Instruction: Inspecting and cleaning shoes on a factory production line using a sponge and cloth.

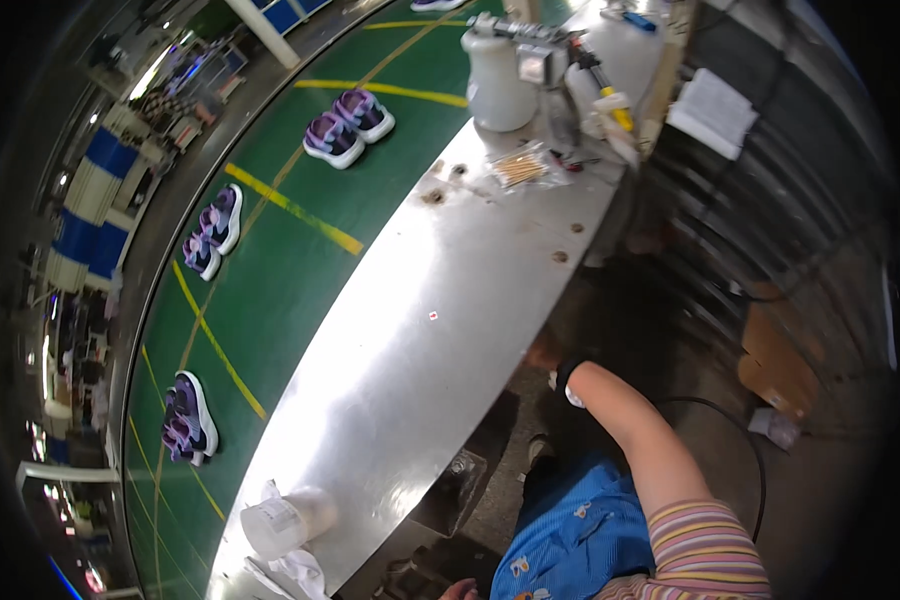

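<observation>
My right hand (543,352) is beside the near edge of the shiny metal table (410,290), in shadow, with a dark band and a watch-like piece at the wrist. Its fingers are too dark and too hidden to make out. At the lower edge only a small part of my left hand (460,590) shows, close to my blue apron (580,540), and its fingers are mostly cut off. A tiny red and white marker-like scrap (433,316) is on the table top.
Pairs of purple shoes (348,128) are spaced along a green conveyor belt (300,260) with yellow lines. A white spray-gun cup (500,85) and a bag of swabs (520,168) occupy the table's far end; a clear jar (275,528) stands at the near left. A cable (755,460) curves over the floor.
</observation>
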`<state>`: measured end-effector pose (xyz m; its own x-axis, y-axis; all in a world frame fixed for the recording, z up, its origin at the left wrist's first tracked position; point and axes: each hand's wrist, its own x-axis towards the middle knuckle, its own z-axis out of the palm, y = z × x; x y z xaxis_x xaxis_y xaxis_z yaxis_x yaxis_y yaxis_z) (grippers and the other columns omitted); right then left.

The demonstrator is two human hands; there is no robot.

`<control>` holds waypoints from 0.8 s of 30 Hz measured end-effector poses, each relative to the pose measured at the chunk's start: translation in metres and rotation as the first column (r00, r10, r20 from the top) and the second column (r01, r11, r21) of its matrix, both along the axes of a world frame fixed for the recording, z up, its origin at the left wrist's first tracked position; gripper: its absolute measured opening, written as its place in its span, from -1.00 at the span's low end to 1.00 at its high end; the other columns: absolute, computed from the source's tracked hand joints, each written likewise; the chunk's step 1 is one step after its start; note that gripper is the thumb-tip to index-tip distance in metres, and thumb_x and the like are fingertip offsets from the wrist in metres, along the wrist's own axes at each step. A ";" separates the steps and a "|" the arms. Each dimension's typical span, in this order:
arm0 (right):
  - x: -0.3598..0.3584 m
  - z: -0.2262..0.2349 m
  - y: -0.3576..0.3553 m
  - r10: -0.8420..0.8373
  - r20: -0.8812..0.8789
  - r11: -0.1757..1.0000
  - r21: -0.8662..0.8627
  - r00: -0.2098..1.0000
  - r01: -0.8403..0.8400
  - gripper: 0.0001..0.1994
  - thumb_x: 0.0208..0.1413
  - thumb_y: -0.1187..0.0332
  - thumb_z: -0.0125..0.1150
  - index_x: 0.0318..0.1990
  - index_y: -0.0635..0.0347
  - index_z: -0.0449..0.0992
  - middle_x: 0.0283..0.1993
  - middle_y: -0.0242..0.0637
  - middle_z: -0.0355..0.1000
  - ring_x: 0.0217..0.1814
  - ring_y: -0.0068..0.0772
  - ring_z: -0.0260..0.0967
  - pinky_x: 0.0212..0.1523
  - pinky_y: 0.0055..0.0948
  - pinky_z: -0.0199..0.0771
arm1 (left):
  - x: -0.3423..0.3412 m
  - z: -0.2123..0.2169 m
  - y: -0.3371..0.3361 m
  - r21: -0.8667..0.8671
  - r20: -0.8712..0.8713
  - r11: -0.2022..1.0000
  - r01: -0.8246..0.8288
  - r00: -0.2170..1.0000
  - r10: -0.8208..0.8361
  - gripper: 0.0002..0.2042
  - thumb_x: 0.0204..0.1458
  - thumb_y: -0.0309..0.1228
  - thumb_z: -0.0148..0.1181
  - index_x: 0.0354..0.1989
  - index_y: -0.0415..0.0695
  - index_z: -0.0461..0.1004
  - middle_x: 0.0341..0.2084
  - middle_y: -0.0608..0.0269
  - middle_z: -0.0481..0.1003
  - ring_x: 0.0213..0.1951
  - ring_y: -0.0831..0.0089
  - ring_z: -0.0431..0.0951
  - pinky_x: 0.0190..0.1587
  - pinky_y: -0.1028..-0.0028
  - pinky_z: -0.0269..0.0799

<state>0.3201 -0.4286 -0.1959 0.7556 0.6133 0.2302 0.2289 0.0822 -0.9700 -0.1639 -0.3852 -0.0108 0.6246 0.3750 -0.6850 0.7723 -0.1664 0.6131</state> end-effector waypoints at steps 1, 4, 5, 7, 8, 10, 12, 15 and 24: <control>0.004 -0.023 0.014 0.046 -0.018 0.999 0.011 0.999 -0.045 -0.68 -0.11 0.30 0.12 -0.15 0.15 0.36 -0.16 -0.09 0.29 -0.13 -0.25 0.28 -0.13 -0.31 0.28 | 0.005 -0.005 -0.010 -0.019 -0.025 0.997 -0.074 0.997 0.074 -0.70 -0.01 -0.31 -0.01 -0.14 -0.21 0.37 -0.28 0.03 0.45 -0.20 0.26 0.45 -0.15 0.42 0.34; 0.024 -0.081 -0.024 0.097 -0.093 0.994 0.055 0.991 -0.092 -0.69 -0.12 0.31 0.11 -0.16 0.16 0.36 -0.18 -0.10 0.29 -0.16 -0.26 0.29 -0.15 -0.31 0.28 | 0.041 -0.028 -0.038 0.002 -0.037 0.986 -0.168 0.985 0.168 -0.70 -0.01 -0.32 -0.02 -0.13 -0.22 0.37 -0.25 0.02 0.44 -0.17 0.27 0.44 -0.13 0.43 0.33; 0.028 -0.103 -0.045 0.107 -0.119 0.993 0.063 0.987 -0.100 -0.70 -0.12 0.31 0.11 -0.17 0.16 0.36 -0.18 -0.11 0.29 -0.17 -0.27 0.29 -0.16 -0.31 0.28 | 0.057 -0.036 -0.042 0.033 -0.014 0.989 -0.141 0.990 0.141 -0.70 0.00 -0.32 -0.03 -0.12 -0.22 0.36 -0.24 0.01 0.43 -0.16 0.27 0.43 -0.12 0.43 0.32; 0.034 -0.132 -0.062 0.114 -0.159 0.993 0.062 0.981 -0.106 -0.71 -0.12 0.32 0.11 -0.18 0.16 0.36 -0.19 -0.11 0.29 -0.19 -0.27 0.29 -0.17 -0.31 0.28 | 0.107 -0.062 -0.043 0.074 0.017 0.985 -0.156 0.988 0.155 -0.70 -0.07 -0.28 0.05 -0.21 -0.20 0.42 -0.37 0.07 0.49 -0.27 0.36 0.51 -0.19 0.50 0.38; 0.030 -0.142 -0.061 0.125 -0.188 0.991 0.063 0.974 -0.116 -0.71 -0.12 0.32 0.11 -0.19 0.16 0.36 -0.20 -0.12 0.30 -0.20 -0.28 0.29 -0.18 -0.31 0.28 | 0.144 -0.061 -0.033 0.074 -0.289 0.997 0.010 0.957 0.012 -0.71 -0.06 -0.28 0.04 -0.21 -0.20 0.42 -0.37 0.07 0.49 -0.31 0.34 0.51 -0.23 0.50 0.39; 0.043 -0.151 -0.061 0.140 -0.216 0.990 0.058 0.966 -0.131 -0.72 -0.12 0.33 0.10 -0.20 0.17 0.36 -0.21 -0.12 0.30 -0.21 -0.29 0.29 -0.19 -0.32 0.28 | 0.186 -0.106 -0.025 0.331 0.306 0.944 0.012 0.945 -0.119 -0.69 -0.07 -0.32 0.04 -0.14 -0.18 0.39 -0.29 -0.03 0.44 -0.22 0.07 0.42 -0.12 0.28 0.30; 0.061 -0.155 -0.055 0.145 -0.242 0.989 0.048 0.959 -0.138 -0.73 -0.12 0.34 0.10 -0.21 0.17 0.35 -0.22 -0.13 0.30 -0.23 -0.29 0.29 -0.21 -0.32 0.28 | 0.253 -0.118 -0.015 0.397 0.293 0.902 -0.172 0.955 0.053 -0.75 -0.07 -0.41 0.07 -0.19 -0.18 0.40 -0.21 -0.01 0.40 -0.12 0.11 0.38 -0.12 0.33 0.29; 0.081 -0.145 -0.042 0.138 -0.257 0.990 0.035 0.956 -0.133 -0.75 -0.12 0.35 0.10 -0.23 0.18 0.35 -0.23 -0.14 0.30 -0.26 -0.30 0.29 -0.23 -0.32 0.28 | 0.307 -0.160 0.010 0.771 0.291 0.621 -0.137 0.944 -0.153 -0.75 -0.07 -0.37 0.07 -0.21 -0.19 0.41 -0.28 0.00 0.43 -0.20 0.10 0.42 -0.18 0.30 0.33; 0.062 -0.084 -0.006 0.021 -0.293 1.000 0.007 0.956 -0.020 -0.79 -0.13 0.38 0.09 -0.28 0.20 0.35 -0.28 -0.18 0.31 -0.34 -0.34 0.29 -0.29 -0.33 0.28 | 0.361 -0.187 -0.008 0.666 0.268 0.744 0.046 0.916 -0.297 -0.67 -0.14 -0.43 0.04 -0.11 -0.06 0.35 -0.23 0.11 0.40 -0.13 0.15 0.36 -0.11 0.31 0.29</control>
<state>0.3821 -0.4342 -0.2797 0.7777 0.6287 0.0029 -0.0674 0.0879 -0.9938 0.1969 -0.3930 -0.1980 0.8621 0.5032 -0.0591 0.4561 -0.7201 0.5229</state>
